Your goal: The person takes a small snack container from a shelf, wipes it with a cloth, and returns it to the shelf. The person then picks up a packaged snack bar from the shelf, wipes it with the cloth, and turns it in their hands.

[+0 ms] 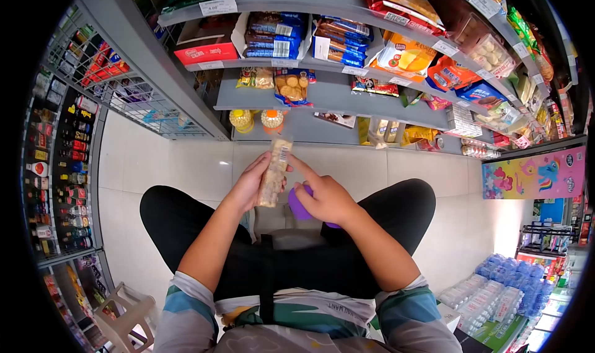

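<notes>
My left hand (250,181) is wrapped round a long, narrow snack pack (273,178) in clear film, with a barcode on its upper part. The pack stands nearly lengthwise in front of me, above my lap. My right hand (330,199) is curled over a purple object (300,205), whose kind I cannot make out. Its index finger reaches out to the right edge of the pack, close to the barcode; whether it touches is hard to tell. Part of the purple object is hidden behind the fingers.
Ahead rises a grey shop shelf (347,122) with packaged snacks. Two jars, one yellow-lidded (242,121) and one orange-lidded (272,120), stand on its bottom level. Bottles fill a rack at left. A plastic stool (127,316) and shrink-wrapped bottles (496,294) flank me.
</notes>
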`<state>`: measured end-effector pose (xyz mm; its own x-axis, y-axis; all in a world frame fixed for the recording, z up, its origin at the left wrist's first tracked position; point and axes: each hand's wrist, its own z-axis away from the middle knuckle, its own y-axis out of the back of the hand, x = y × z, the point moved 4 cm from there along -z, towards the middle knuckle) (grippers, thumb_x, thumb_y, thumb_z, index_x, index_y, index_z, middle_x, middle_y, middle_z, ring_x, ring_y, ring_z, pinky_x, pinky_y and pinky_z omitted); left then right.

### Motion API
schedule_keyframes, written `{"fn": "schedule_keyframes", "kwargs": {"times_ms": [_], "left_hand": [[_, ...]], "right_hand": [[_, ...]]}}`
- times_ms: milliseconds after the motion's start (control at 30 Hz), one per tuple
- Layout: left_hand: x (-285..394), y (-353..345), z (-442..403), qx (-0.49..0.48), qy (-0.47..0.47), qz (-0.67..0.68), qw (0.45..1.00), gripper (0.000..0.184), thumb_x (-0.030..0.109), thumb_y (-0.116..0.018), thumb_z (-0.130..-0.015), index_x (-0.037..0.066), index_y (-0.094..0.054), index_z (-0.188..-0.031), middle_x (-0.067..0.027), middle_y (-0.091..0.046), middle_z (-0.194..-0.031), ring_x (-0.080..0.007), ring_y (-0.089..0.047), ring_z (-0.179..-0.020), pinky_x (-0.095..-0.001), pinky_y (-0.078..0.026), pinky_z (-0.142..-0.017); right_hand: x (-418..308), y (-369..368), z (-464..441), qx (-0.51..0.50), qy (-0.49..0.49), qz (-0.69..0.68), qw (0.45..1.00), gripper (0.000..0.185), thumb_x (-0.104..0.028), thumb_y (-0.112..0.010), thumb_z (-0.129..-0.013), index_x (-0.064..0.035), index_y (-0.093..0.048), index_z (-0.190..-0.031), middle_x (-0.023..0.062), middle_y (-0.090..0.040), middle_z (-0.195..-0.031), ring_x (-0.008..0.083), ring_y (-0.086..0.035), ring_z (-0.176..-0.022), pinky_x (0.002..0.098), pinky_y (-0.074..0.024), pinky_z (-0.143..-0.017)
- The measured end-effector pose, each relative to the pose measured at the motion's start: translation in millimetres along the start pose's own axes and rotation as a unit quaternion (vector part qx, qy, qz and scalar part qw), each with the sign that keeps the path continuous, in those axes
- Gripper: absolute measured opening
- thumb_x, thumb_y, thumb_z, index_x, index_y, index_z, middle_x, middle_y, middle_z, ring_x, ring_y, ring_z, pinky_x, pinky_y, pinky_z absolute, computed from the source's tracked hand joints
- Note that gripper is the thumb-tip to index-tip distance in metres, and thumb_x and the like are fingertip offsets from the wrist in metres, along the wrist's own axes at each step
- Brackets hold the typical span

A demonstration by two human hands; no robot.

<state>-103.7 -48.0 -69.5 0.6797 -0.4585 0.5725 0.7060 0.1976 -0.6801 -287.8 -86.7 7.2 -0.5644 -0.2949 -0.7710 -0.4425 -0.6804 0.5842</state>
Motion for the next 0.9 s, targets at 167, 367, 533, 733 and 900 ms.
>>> {"fn": "schedule_keyframes", "kwargs": {"times_ms": [167, 367, 533, 733, 900], "left_hand": [[-12, 1, -2, 0.006, 0.035, -0.020, 0.999, 0.043, 0.042, -0.039, -0.112, 0.009, -0.050, -0.136, -0.0129, -0.067, -0.114, -0.0208, -0.069, -0.087, -0.0356, -0.061, -0.074], [-5, -6, 0, -0.014, 0.023, 0.008, 1.000, 0.042, 0.043, -0.040, -0.112, 0.009, -0.050, -0.135, -0.0129, -0.068, -0.111, -0.0209, -0.070, -0.086, -0.0355, -0.061, -0.072], [-10, 4, -3, 0.002, 0.039, -0.011, 0.999, 0.044, 0.046, -0.037, -0.112, 0.010, -0.054, -0.132, -0.0114, -0.069, -0.107, -0.0221, -0.071, -0.082, -0.0369, -0.062, -0.072], [-4, -12, -1, -0.020, 0.004, 0.001, 1.000, 0.048, 0.047, -0.033, -0.112, 0.009, -0.054, -0.134, -0.0120, -0.068, -0.108, -0.0207, -0.070, -0.090, -0.0367, -0.060, -0.077], [-6, -12, -2, -0.021, 0.011, 0.019, 1.000, 0.056, 0.049, -0.029, -0.112, 0.004, -0.056, -0.131, -0.0112, -0.068, -0.110, -0.0214, -0.070, -0.092, -0.0369, -0.060, -0.081]], "right_hand": [[4, -15, -5, 0.011, 0.064, 0.053, 0.996, 0.064, -0.029, -0.056, -0.099, -0.0244, -0.035, -0.159, 0.0210, -0.065, -0.068, 0.0423, -0.068, -0.066, 0.0529, -0.0531, -0.063], [0, -6, -3, 0.050, 0.032, 0.041, 0.997, 0.059, -0.027, -0.059, -0.098, -0.0267, -0.044, -0.155, 0.0174, -0.071, -0.084, 0.0415, -0.068, -0.068, 0.0498, -0.0554, -0.066], [6, -4, -6, 0.075, 0.063, 0.028, 0.995, 0.058, -0.025, -0.061, -0.097, -0.0279, -0.047, -0.153, 0.0119, -0.076, -0.101, 0.0398, -0.070, -0.072, 0.0463, -0.0582, -0.070], [0, -3, -6, 0.081, -0.007, 0.049, 0.995, 0.053, -0.023, -0.060, -0.097, -0.0270, -0.051, -0.149, 0.0148, -0.075, -0.098, 0.0390, -0.071, -0.074, 0.0463, -0.0584, -0.071], [-8, -15, -4, 0.008, 0.146, 0.052, 0.988, 0.056, -0.020, -0.060, -0.096, -0.0266, -0.050, -0.151, 0.0158, -0.071, -0.080, 0.0380, -0.069, -0.066, 0.0471, -0.0562, -0.064]]}}
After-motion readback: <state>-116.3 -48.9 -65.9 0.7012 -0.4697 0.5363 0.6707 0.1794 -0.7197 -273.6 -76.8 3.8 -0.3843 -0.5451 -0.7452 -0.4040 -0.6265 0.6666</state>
